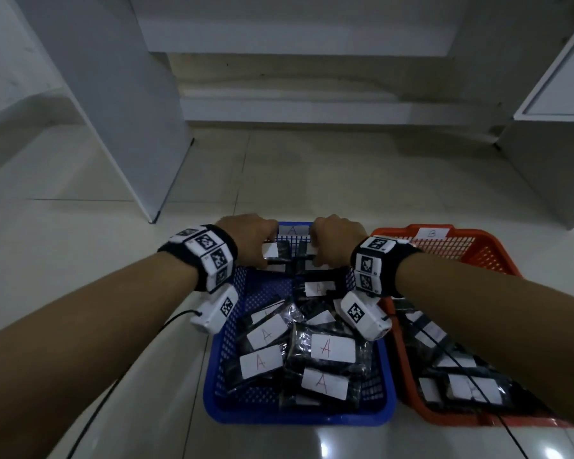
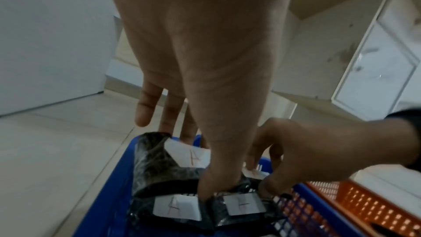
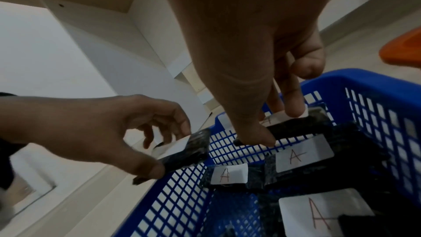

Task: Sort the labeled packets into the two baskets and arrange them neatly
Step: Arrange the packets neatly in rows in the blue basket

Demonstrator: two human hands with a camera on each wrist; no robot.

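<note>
A blue basket tagged A holds several black packets with white A labels. Beside it on the right, an orange basket tagged B holds more black packets. Both hands are at the blue basket's far end. My left hand pinches an A packet between thumb and fingers, holding it upright over the far-left corner. My right hand pinches another black packet against the far wall, thumb in front and fingers behind.
The baskets stand on a pale tiled floor. White cabinet panels rise at the left and right, with a low white step behind. A black cable trails from the left wrist camera.
</note>
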